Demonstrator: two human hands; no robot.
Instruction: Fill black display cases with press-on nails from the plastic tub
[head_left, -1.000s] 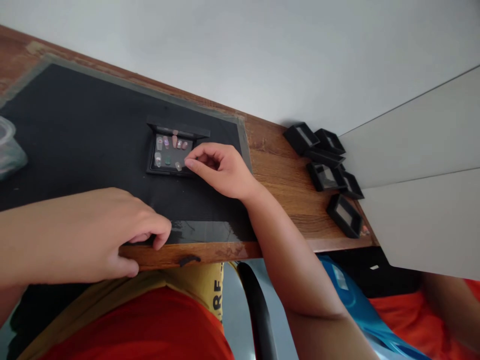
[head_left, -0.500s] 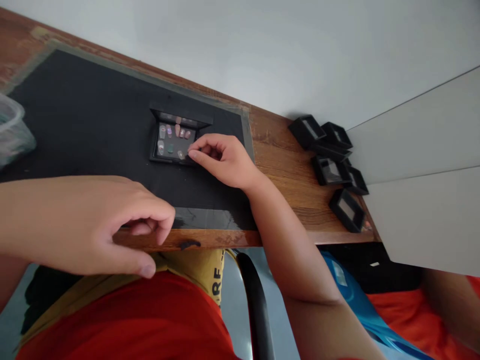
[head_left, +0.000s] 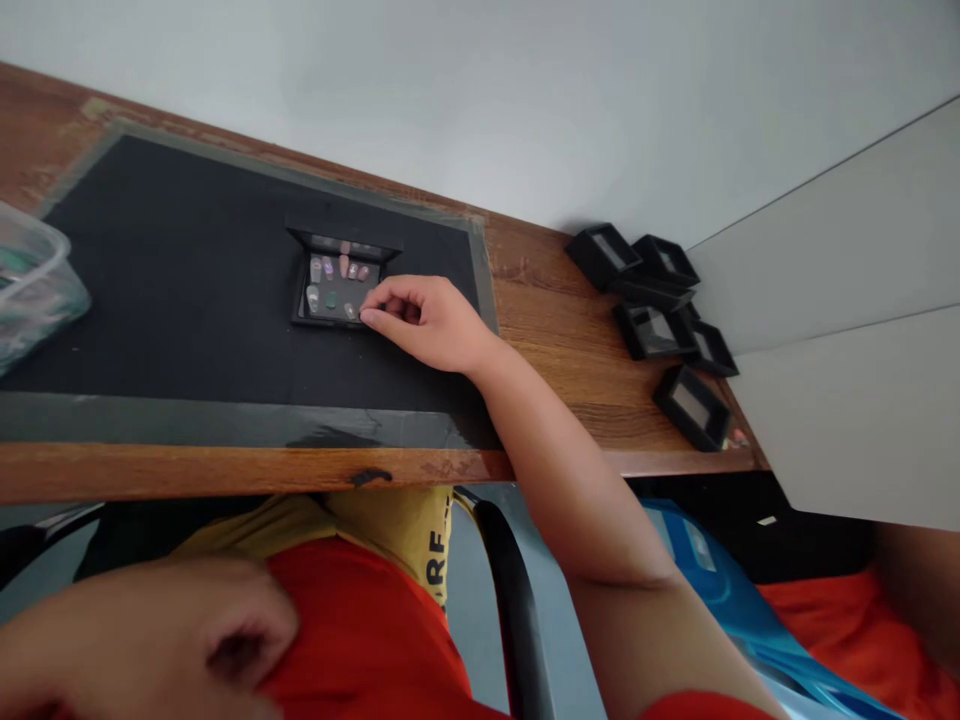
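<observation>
Toward ten o'clock from the middle of the view, an open black box [head_left: 322, 323] sits on the black mat [head_left: 195, 260], with false nails [head_left: 331, 299] in two rows inside. The right hand [head_left: 431, 318] is at the box's four o'clock corner, thumb and forefinger drawn narrow; whether they pinch anything, I cannot tell. At eight o'clock the blurred left hand [head_left: 180, 630] curls before the red shirt [head_left: 375, 640], its grip unclear. A clear tub [head_left: 63, 250] stands at nine o'clock.

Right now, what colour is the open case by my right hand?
The open case is black, seen best in the head view.
</observation>
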